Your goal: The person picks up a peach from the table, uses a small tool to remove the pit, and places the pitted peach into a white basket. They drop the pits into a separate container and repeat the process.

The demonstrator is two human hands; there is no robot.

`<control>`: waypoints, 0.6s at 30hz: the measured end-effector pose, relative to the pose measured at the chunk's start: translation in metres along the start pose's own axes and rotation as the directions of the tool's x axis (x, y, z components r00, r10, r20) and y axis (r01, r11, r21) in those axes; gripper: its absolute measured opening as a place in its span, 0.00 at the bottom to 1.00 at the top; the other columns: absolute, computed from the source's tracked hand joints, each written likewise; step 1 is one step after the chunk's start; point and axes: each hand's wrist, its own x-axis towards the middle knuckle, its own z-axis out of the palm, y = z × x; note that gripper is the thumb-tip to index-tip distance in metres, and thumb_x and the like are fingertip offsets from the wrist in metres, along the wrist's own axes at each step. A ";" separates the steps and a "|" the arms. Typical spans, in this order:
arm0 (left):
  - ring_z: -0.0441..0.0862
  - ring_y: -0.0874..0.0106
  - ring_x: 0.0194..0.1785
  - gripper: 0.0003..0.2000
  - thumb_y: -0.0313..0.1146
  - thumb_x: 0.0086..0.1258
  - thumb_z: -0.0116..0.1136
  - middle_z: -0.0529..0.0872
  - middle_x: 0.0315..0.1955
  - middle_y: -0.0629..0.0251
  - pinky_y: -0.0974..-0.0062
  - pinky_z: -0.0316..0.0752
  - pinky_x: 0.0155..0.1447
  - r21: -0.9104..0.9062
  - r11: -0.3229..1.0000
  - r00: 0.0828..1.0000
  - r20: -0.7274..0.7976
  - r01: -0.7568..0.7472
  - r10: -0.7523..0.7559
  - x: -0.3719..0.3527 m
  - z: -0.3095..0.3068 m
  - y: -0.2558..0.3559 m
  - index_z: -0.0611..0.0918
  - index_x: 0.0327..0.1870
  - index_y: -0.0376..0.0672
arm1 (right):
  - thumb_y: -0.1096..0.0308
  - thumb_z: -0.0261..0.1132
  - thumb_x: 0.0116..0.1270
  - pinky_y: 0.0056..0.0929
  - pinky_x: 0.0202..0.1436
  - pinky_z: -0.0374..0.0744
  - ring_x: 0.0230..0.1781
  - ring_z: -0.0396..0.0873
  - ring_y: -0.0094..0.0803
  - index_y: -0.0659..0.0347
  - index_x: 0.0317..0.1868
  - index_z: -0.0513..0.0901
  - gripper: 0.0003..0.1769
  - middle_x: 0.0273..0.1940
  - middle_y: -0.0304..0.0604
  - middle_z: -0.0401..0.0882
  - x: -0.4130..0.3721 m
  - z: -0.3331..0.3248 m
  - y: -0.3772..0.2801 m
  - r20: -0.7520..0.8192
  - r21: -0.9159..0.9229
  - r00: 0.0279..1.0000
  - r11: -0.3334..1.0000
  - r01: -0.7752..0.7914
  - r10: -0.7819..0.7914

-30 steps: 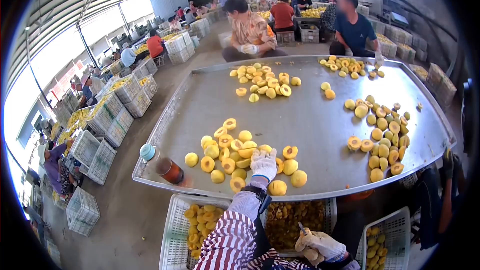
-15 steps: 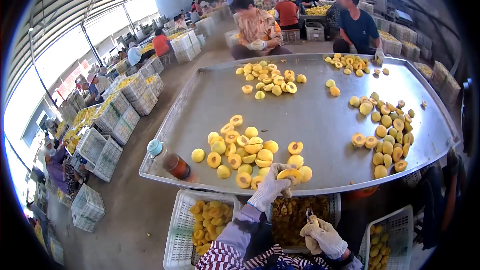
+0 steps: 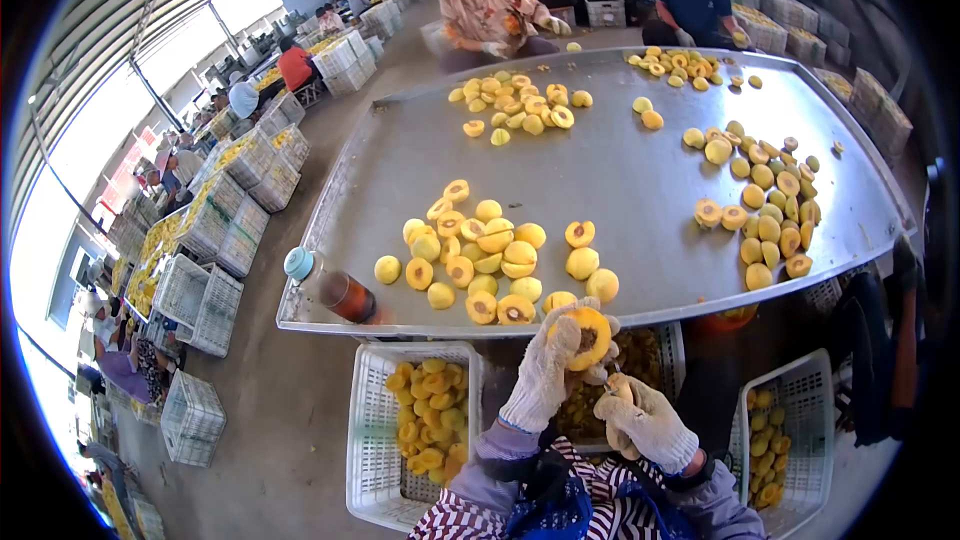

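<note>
My left hand, in a white knit glove, grips a yellow peach half with its cut face turned up and its brown centre showing. Close to its right, my gloved right hand is closed round a small metal-tipped tool, mostly hidden by the fingers. Both hands are in front of the table's near edge, above a crate of brown scraps. Just beyond them, a pile of whole and halved peaches lies on the metal table.
A bottle of dark drink leans at the table's left corner. Crates of peach halves stand below, one left and one right. More peaches lie at the right. Two people sit across the table.
My left hand has drawn the peach half back from the table edge, close to my right hand. The view has tilted downward. Across the table, one person's hand has reached outward.
</note>
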 end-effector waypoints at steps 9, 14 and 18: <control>0.83 0.61 0.51 0.35 0.63 0.75 0.49 0.81 0.56 0.51 0.65 0.83 0.52 -0.166 0.986 0.996 -0.094 -0.025 0.010 -0.003 0.006 -0.020 0.71 0.68 0.39 | 0.54 0.67 0.73 0.14 0.21 0.68 0.18 0.70 0.11 0.58 0.47 0.78 0.17 0.23 0.28 0.74 -0.006 0.006 0.003 -0.076 -0.055 0.994 0.996 0.076 -0.080; 0.82 0.62 0.54 0.34 0.60 0.78 0.46 0.81 0.56 0.53 0.66 0.80 0.57 0.012 0.996 0.986 -0.144 -0.085 0.086 -0.014 0.023 -0.022 0.71 0.68 0.37 | 0.45 0.66 0.69 0.40 0.41 0.79 0.38 0.85 0.50 0.63 0.48 0.80 0.26 0.36 0.56 0.84 0.003 0.001 0.014 -0.157 -0.410 0.961 0.900 0.145 -0.226; 0.80 0.60 0.59 0.34 0.60 0.79 0.44 0.79 0.59 0.51 0.63 0.77 0.62 0.119 0.977 0.968 -0.158 -0.179 0.196 -0.022 0.039 -0.028 0.70 0.69 0.35 | 0.47 0.66 0.70 0.38 0.42 0.80 0.39 0.86 0.48 0.62 0.49 0.79 0.25 0.37 0.56 0.85 0.000 0.000 0.014 -0.153 -0.432 0.955 0.886 0.167 -0.255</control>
